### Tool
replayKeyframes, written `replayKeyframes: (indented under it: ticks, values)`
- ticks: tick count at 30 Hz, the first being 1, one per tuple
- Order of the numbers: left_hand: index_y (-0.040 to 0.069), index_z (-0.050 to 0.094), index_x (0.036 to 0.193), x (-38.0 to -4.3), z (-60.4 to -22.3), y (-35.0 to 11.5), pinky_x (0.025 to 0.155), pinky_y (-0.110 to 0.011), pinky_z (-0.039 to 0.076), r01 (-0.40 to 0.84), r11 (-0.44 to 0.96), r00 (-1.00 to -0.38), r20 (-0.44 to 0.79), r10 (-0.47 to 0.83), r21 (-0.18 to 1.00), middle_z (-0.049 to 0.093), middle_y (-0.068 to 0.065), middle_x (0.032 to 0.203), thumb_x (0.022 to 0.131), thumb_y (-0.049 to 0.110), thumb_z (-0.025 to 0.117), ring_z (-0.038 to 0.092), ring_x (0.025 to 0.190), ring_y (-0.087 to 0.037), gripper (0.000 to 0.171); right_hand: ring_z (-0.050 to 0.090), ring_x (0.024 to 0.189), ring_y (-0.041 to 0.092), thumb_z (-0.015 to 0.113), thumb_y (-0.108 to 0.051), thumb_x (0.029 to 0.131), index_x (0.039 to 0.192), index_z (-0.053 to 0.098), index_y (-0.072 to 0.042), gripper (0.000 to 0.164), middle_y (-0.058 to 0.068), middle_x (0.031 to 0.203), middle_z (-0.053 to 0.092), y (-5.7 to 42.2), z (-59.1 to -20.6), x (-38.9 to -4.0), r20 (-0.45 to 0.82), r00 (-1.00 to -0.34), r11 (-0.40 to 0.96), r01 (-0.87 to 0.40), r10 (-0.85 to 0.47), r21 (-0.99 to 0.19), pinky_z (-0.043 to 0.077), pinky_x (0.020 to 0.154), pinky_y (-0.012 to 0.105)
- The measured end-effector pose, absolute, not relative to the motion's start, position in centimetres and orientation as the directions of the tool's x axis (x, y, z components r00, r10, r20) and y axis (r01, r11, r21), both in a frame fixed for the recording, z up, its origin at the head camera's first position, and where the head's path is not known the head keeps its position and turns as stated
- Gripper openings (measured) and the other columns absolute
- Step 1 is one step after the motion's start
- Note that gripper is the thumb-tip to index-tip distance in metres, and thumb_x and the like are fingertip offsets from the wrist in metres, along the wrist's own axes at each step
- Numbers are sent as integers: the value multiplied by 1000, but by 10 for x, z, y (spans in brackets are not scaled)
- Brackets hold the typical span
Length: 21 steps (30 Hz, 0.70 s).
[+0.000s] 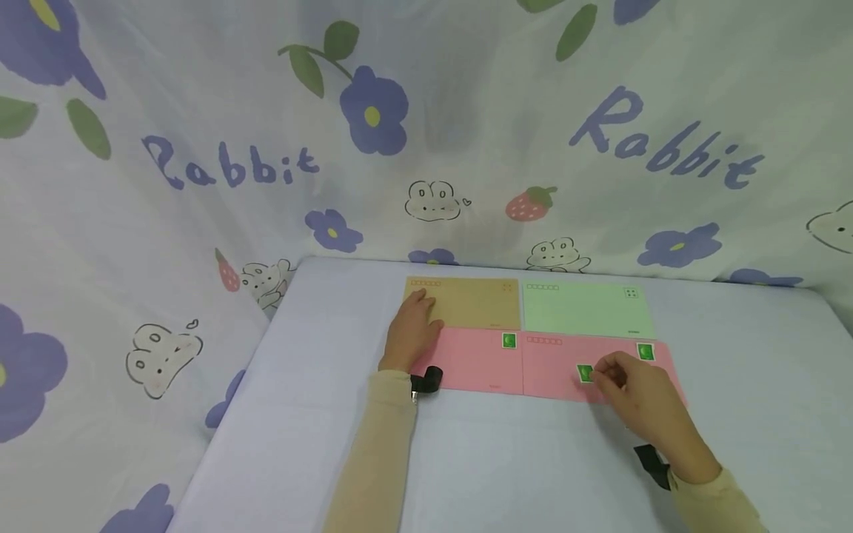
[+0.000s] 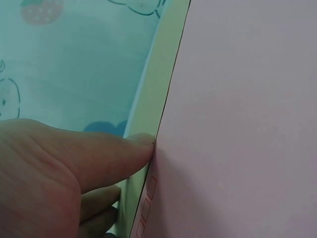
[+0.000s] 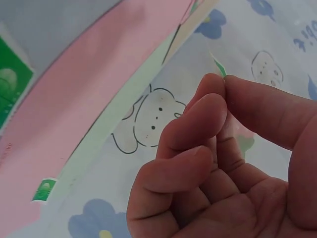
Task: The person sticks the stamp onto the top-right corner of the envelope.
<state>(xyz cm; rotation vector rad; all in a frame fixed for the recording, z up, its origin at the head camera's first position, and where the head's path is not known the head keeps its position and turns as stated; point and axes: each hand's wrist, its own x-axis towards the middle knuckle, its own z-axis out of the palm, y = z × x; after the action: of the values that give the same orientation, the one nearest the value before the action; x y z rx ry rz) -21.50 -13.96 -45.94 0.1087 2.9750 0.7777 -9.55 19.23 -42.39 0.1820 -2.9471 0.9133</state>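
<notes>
A: Right hand [image 1: 640, 392], status?

B: Thumb and fingertip pinch a green held stamp [image 1: 584, 373] by its edge. Other fingers curl toward the palm.

A: Where is it?

B: Over the right pink envelope [image 1: 549, 370], front row, left of the corner stamp [image 1: 645, 352] at that one's upper right. Can't tell if it touches paper (right wrist view gives it nearly edge-on).

A: Left hand [image 1: 411, 331]?

B: Fingers extended, gripping nothing. They rest on the left end of the tan envelope [image 1: 476, 305]; thumb at the seam with the left pink envelope [image 1: 473, 363].

A: Layout?

B: Two by two, flat on the white worktop [image 1: 506, 459], edges close together. Tan back left, pale green envelope [image 1: 580, 311] back right, pinks in front. Left pink also carries a stuck stamp [image 1: 509, 340], upper right corner. Tan and green show small printed boxes in theirs.

A: Behind?

B: Hanging cloth [image 1: 220, 74], purple flowers, "Rabbit" lettering. Beige sleeve [image 1: 369, 444] on the left arm.
</notes>
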Motion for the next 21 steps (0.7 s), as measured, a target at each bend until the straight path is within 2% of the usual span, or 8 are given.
replayKeyframes:
  ticks: [4, 11, 21]
  values:
    - [3, 52, 130, -215, -458, -139, 111, -36, 25, 50, 873, -996, -46, 83, 485, 35, -10, 145, 87, 23, 64, 29, 135, -24, 49, 45, 50, 8, 60, -18, 89, 89, 61, -9, 9, -4, 67, 55, 193, -419, -97, 96, -991, 811, -133, -95, -570, 38, 43, 22]
    - [4, 52, 131, -217, -460, -138, 111, -35, 24, 37, 883, -995, -61, 74, 469, 35, -10, 146, 87, 24, 63, 29, 135, -24, 49, 49, 61, 11, 61, -21, 89, 89, 61, -11, 10, -4, 71, 56, 191, -414, -103, 100, -992, 808, -124, -82, -576, 40, 49, 22]
    - [4, 52, 130, -217, -459, -138, 111, -36, 25, 43, 879, -995, -57, 79, 475, 35, -10, 145, 87, 23, 63, 30, 135, -25, 49, 52, 63, 13, 60, -24, 90, 89, 61, -12, 12, -5, 73, 59, 180, -411, -114, 129, -989, 776, -139, -76, -615, 41, 50, 23]
